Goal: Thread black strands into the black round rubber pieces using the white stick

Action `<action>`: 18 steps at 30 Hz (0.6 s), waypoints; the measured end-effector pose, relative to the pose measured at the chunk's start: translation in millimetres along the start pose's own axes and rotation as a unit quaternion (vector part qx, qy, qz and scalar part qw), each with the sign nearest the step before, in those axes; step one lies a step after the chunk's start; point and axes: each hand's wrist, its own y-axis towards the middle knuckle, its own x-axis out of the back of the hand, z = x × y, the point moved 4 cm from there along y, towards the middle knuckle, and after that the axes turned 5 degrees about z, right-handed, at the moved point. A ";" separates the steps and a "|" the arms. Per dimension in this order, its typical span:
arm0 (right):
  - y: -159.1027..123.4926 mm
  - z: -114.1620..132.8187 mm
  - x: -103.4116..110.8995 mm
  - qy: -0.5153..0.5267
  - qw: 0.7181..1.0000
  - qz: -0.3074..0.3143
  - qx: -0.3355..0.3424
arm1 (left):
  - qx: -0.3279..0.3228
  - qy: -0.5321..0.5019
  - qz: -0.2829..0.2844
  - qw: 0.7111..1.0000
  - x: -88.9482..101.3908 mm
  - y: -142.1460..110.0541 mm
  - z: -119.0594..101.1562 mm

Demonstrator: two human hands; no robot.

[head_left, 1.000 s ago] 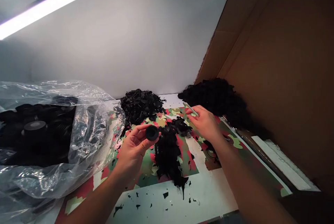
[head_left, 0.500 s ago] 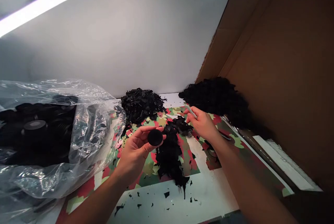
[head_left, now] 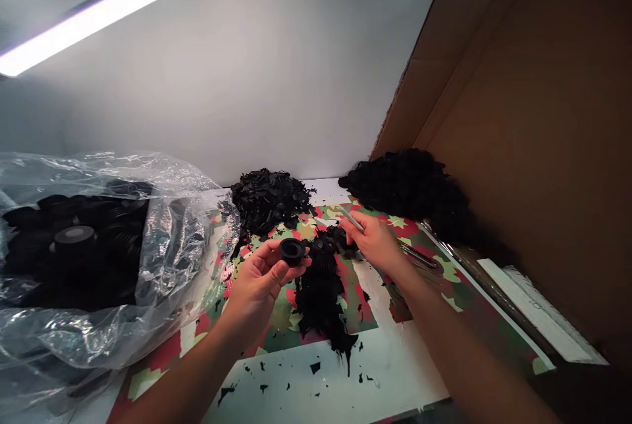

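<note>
Between the thumb and fingers of my left hand (head_left: 261, 279) is a small round black part (head_left: 292, 252) with a raised rim and a hollow centre that faces me. My right hand (head_left: 372, 239) grips a thin pale-grey stick-like tool (head_left: 351, 218), its tip pointing up and left, apart from the round part. The kind of tool is hard to make out. Just below and between my hands lies a heap of black scraps (head_left: 320, 292) on a camouflage-patterned sheet (head_left: 358, 309).
At left a clear plastic bag (head_left: 172, 259) holds many black round parts (head_left: 74, 239). Black shavings (head_left: 269, 197) are piled at the back, a larger dark pile (head_left: 409, 180) at back right. A cardboard wall (head_left: 518, 114) closes the right side, near a white strip (head_left: 540, 312).
My left hand has turned the round part, so its hollow side now shows more openly. My right hand has shifted slightly left and down with the tool.
</note>
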 end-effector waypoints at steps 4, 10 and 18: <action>-2.3 6.1 -7.8 0.005 1.000 0.020 0.017 | 0.006 -0.009 0.005 1.000 1.1 1.1 2.0; -6.5 18.0 -27.5 0.021 0.995 0.051 0.078 | 0.000 0.003 0.001 1.000 -8.4 -2.5 1.5; -24.3 28.8 -23.7 0.043 0.988 0.087 0.122 | -0.289 0.596 -0.198 0.722 -28.5 -63.2 -141.1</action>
